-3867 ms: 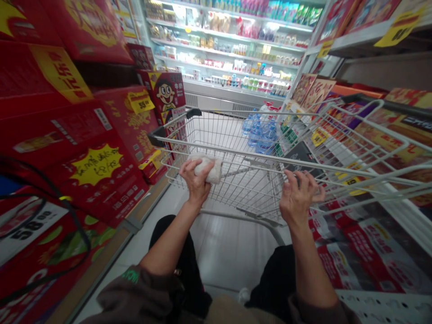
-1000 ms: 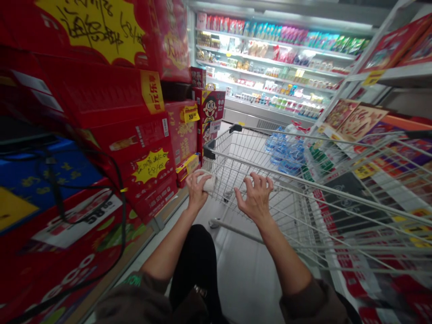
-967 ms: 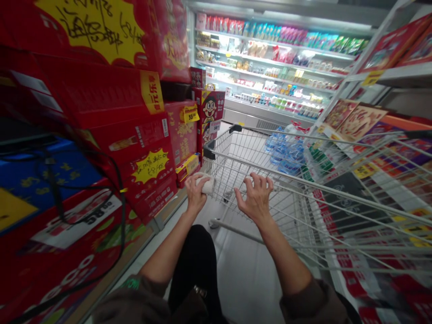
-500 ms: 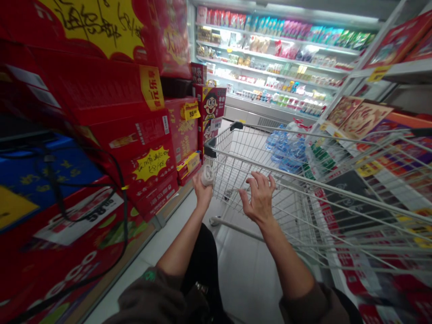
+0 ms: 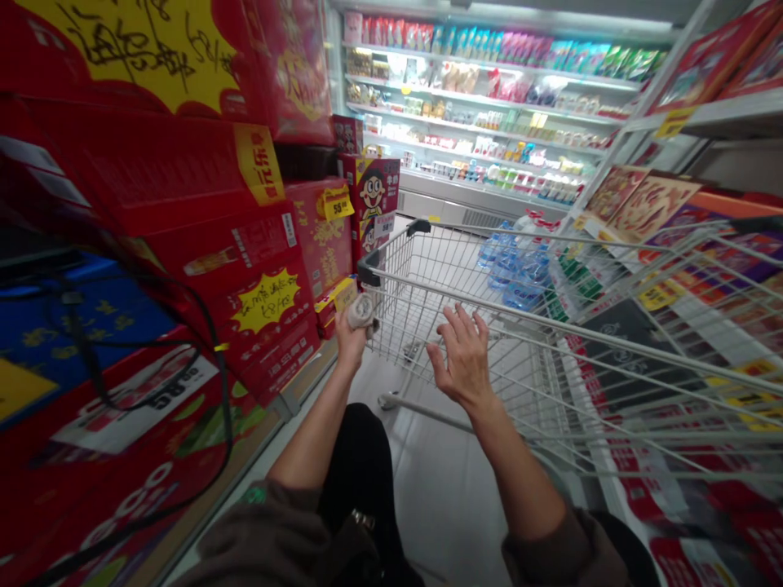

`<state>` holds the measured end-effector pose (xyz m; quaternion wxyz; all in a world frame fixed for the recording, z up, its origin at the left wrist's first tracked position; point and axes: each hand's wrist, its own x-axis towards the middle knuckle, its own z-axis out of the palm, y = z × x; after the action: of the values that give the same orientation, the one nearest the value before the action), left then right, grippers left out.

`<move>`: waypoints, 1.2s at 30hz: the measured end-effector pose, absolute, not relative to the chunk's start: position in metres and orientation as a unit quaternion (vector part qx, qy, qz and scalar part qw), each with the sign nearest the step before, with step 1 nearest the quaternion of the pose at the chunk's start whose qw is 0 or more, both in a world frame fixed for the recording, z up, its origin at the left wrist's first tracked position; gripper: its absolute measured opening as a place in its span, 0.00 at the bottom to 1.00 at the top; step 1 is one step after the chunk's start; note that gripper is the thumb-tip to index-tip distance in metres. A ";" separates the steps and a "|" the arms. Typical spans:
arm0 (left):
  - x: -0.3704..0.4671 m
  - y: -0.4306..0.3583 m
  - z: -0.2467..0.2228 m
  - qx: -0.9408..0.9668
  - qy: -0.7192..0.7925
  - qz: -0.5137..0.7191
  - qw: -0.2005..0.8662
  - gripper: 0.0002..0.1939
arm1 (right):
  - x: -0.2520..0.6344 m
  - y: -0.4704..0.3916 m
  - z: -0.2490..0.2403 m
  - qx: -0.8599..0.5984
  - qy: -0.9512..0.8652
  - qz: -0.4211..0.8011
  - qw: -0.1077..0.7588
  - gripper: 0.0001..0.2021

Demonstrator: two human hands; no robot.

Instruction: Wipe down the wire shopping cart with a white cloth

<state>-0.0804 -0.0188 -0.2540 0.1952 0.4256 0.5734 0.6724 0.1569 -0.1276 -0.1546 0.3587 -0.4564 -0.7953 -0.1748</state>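
My left hand (image 5: 351, 341) is wrapped round a rolled greyish-white cloth-like bundle (image 5: 360, 310), beside the near left corner of a wire shopping cart (image 5: 526, 326). To the right, my right hand (image 5: 463, 359) is raised at the cart's side with its fingers apart and slightly curled, holding nothing. Its fingertips are close to the cart's wires; whether they touch cannot be made out. Large blue-tinted water bottles (image 5: 519, 273) show through the cart's wires at its far side.
Stacked red boxes (image 5: 257, 236) with yellow price signs rise on the left, with a black cable (image 5: 226, 391) hanging before them. A lit refrigerated shelf unit (image 5: 489, 106) stands ahead. Boxed goods (image 5: 648, 200) line the right side. Pale floor (image 5: 440, 481) shows below the cart.
The view has shifted slightly, and the cart and shelves appear a little further left. My left hand has moved slightly left with the bundle. My right hand stays open.
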 end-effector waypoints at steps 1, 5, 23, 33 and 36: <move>-0.075 -0.027 -0.259 0.434 0.569 0.669 0.201 0.24 | 0.157 -0.129 -0.153 -0.459 -0.796 -0.177 0.352 0.18; -0.063 -0.056 -0.269 0.464 0.552 0.661 0.207 0.24 | 0.158 -0.134 -0.147 -0.472 -0.801 -0.177 0.322 0.18; 0.009 -0.084 -0.274 0.459 0.602 0.642 0.124 0.26 | 0.184 -0.145 -0.153 -0.507 -0.776 -0.193 0.322 0.19; 0.037 -0.082 -0.266 0.406 0.638 0.650 0.076 0.25 | 0.178 -0.152 -0.158 -0.495 -0.774 -0.167 0.357 0.19; 0.063 -0.106 -0.278 0.438 0.619 0.642 0.111 0.25 | 0.178 -0.152 -0.158 -0.494 -0.774 -0.166 0.358 0.18</move>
<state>0.0630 -0.1061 -0.2782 0.1115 0.4380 0.6193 0.6421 0.1784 -0.1519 -0.1581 0.3584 -0.4943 -0.7743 -0.1663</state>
